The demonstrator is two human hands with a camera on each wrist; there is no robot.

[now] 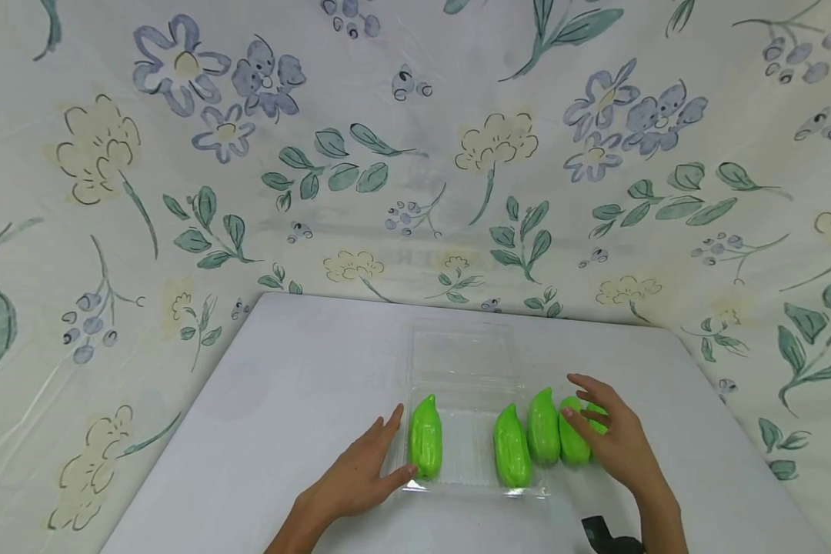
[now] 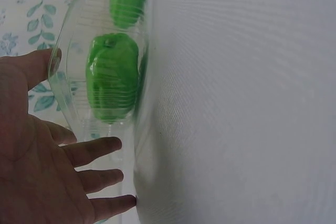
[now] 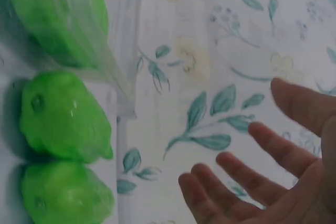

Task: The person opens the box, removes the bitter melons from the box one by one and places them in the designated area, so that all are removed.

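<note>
A clear plastic clamshell box (image 1: 467, 442) lies with its lid (image 1: 464, 354) folded back on the white table. Inside, a glossy green ribbed vegetable (image 1: 426, 438) with a pointed tip lies by the left wall, and a similar green vegetable (image 1: 512, 446) by the right wall. Several more, among them one green vegetable (image 1: 543, 427), lie in a row just right of the box. My left hand (image 1: 363, 473) is at the box's left side, fingers spread, thumb at its rim. My right hand (image 1: 612, 435) hovers over the rightmost vegetables, fingers apart, holding nothing; it partly hides them.
The white table (image 1: 305, 369) extends on both sides of the box. Floral cloth (image 1: 429, 200) hangs behind and around it. A black object (image 1: 609, 536) shows near the right wrist at the bottom of the head view.
</note>
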